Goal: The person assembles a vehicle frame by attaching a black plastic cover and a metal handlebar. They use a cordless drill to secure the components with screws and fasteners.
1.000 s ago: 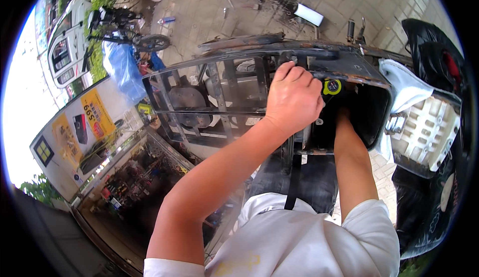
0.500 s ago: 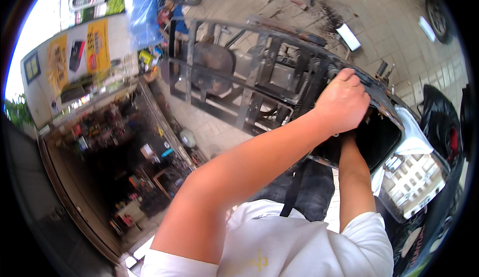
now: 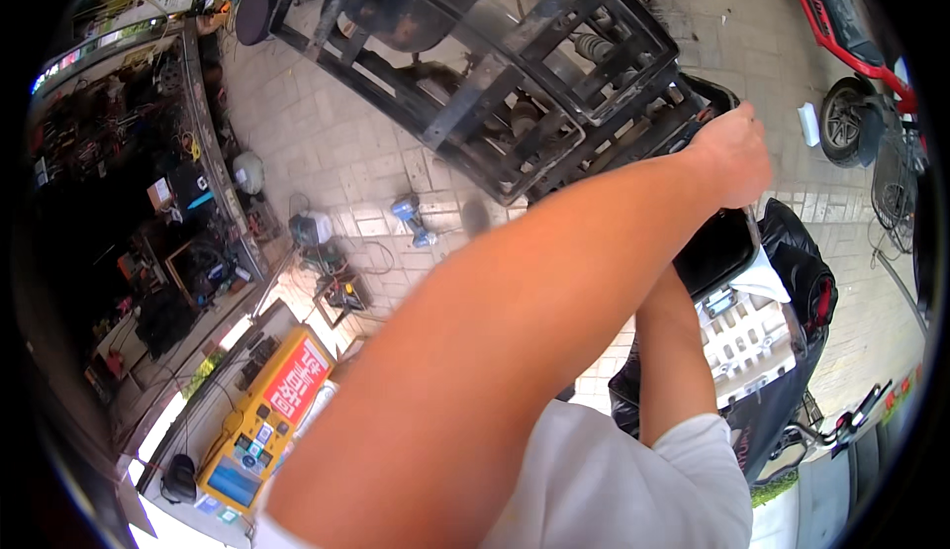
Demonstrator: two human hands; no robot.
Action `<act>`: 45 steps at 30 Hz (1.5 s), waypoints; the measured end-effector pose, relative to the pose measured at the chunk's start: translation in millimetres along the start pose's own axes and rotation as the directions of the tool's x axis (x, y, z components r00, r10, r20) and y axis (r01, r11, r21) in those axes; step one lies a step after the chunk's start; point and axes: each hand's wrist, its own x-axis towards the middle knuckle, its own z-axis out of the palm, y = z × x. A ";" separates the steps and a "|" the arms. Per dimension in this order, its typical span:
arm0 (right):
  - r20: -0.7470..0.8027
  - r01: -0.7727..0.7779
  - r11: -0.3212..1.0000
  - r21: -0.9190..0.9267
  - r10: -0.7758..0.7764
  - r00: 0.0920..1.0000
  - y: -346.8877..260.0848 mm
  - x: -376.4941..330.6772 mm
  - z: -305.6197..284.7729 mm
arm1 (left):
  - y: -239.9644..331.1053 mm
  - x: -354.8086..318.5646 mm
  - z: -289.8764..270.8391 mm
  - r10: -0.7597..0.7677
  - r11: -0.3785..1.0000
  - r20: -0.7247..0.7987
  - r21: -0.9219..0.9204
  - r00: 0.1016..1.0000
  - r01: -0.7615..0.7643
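My left hand [image 3: 732, 153] is closed, its fingers curled at the far rim of a black open box [image 3: 714, 257]. What it grips, if anything, is hidden behind the knuckles. That box sits at the right end of a black metal vehicle frame [image 3: 475, 99] with crossbars and coil springs. My left forearm crosses over the right one. My right forearm [image 3: 678, 361] reaches up beside the box, and its hand is hidden behind the left forearm. Just right of the box are a white cloth [image 3: 760, 279] and a pale ribbed metal casing [image 3: 747, 346].
A blue cordless drill [image 3: 408, 218] lies on the paving left of the frame. Further left stand a cluttered workshop opening [image 3: 109, 213] and a yellow machine with a screen [image 3: 262, 425]. A red vehicle [image 3: 841, 40] stands at the far right, and a black bag [image 3: 800, 262] is beyond the casing.
The view has turned, bringing the drill, yellow machine and red vehicle into sight. My left hand stays closed near the box's far rim. The right hand remains hidden.
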 end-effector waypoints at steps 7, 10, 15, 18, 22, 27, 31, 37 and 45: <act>-0.034 0.089 0.884 0.459 -0.082 0.996 12.6 -71.7 -108.9 | 54.0 -67.0 0.1 -0.221 0.941 -0.685 -0.338 0.694 -0.034; -0.143 0.100 0.734 0.671 -0.005 0.990 19.3 -142.0 -144.0 | 96.4 -185.4 28.9 -0.450 0.719 -0.686 -0.658 0.572 -0.224; -0.240 0.191 0.635 0.749 -0.008 0.971 13.1 -251.8 -118.9 | 118.0 -404.7 126.3 -0.593 0.508 -0.127 -0.825 0.795 0.247; -0.048 0.082 0.625 0.776 -0.071 0.996 -24.1 -332.2 -52.5 | 117.6 -484.6 129.0 -0.673 0.444 -0.047 -0.823 0.738 0.353; 0.378 -0.235 0.626 0.743 -0.103 0.920 -107.4 -425.2 24.2 | 120.3 -520.0 111.3 -0.761 0.369 -0.079 -0.869 0.644 0.330; 0.829 -0.787 0.296 0.540 -0.345 0.439 -202.4 -490.3 38.4 | 96.5 -531.1 109.3 -0.830 0.438 -0.265 -0.855 0.490 0.279; 0.843 -0.684 0.505 0.526 -0.414 0.343 -226.9 -450.1 20.0 | 94.0 -593.7 234.0 -0.902 -0.149 0.373 -0.741 0.217 0.655; 0.644 0.247 0.933 0.262 -0.360 0.675 -197.1 -358.0 69.1 | 114.9 -714.2 282.8 -0.820 -0.459 0.533 -0.399 -0.206 0.794; 0.564 0.892 0.424 -0.155 -0.703 0.432 -136.6 -345.4 175.9 | 75.8 -748.7 469.9 -0.705 -0.089 0.704 -0.208 0.085 0.974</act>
